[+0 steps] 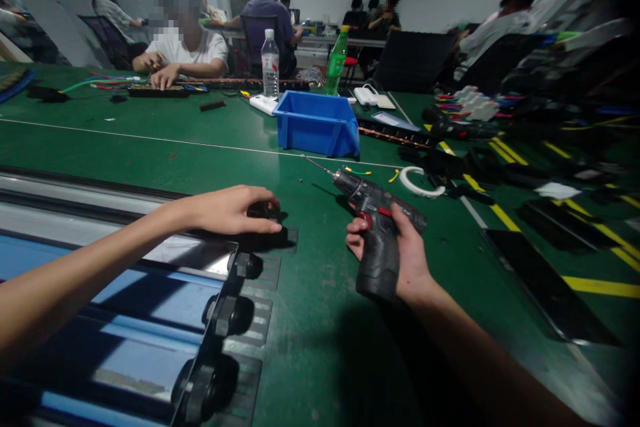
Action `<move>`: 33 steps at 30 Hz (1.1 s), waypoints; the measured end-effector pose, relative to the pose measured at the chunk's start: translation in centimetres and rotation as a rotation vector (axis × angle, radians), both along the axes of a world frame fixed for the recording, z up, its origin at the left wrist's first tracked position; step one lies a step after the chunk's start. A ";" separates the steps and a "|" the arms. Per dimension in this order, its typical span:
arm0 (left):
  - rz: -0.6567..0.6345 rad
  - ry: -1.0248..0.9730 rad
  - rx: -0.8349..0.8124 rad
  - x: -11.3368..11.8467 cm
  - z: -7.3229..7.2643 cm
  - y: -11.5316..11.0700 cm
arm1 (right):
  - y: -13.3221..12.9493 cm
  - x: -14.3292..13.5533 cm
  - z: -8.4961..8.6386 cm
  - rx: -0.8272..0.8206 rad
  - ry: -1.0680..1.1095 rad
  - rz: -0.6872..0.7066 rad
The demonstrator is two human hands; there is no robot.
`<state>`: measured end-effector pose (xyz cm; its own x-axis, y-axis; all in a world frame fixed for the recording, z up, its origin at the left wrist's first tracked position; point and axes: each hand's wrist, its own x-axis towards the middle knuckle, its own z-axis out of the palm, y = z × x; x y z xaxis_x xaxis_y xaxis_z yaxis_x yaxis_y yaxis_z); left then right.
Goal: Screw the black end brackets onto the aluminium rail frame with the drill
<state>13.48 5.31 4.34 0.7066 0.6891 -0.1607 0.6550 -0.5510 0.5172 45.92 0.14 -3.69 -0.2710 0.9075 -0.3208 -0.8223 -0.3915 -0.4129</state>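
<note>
Drill point(377, 257) sits in wrapped fingers point(357, 225) of the right hand point(413, 257); swung inward, its long bit point(319, 165) could nick the left hand point(235, 209), whose grip is unclear.

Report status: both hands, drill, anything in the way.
Right hand gripping cordless drill. Left hand near black cable glands. Blue plastic bin beyond bit.

Workshop, power drill point(376, 260), green workbench point(310, 320), seated workers point(207, 48)

Here, the green tabletop point(310, 333) is striped yellow, and a panelled unit point(160, 290), blue bin point(307, 133) and white ring point(423, 192) are carried on it!
</note>
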 end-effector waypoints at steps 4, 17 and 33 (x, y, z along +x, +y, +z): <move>0.060 -0.024 0.128 1.1 -0.4 3.5 | 0.2 -0.1 0.0 0.023 0.066 -0.038; 0.165 0.230 0.188 10.2 -6.1 11.1 | 0.0 -0.1 0.0 0.021 0.077 -0.021; 0.357 -0.663 -0.239 -1.8 -2.1 6.0 | -0.7 -0.8 0.1 0.041 -0.052 0.101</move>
